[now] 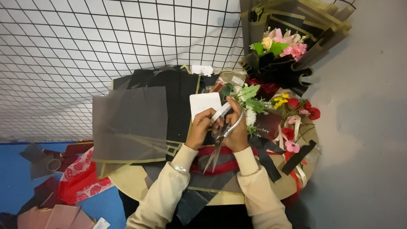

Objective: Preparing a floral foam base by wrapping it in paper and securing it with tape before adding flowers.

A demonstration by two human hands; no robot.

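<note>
Scissors [220, 140] are hanging blades-down between both hands over the round table [135, 180]; the right hand [236, 127] is gripping their handles while the left hand [200, 127] is pinching tape [221, 112] taut beside a flower bunch [250, 106], dark wrapping sheets [131, 123] spreading leftward.

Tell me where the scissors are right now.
In the head view, the scissors sit centre frame, between the left hand and right hand, blades pointing down over red ribbon.

Scissors [218, 142] handles hidden under hands; stems behind right hand [235, 131].
</note>
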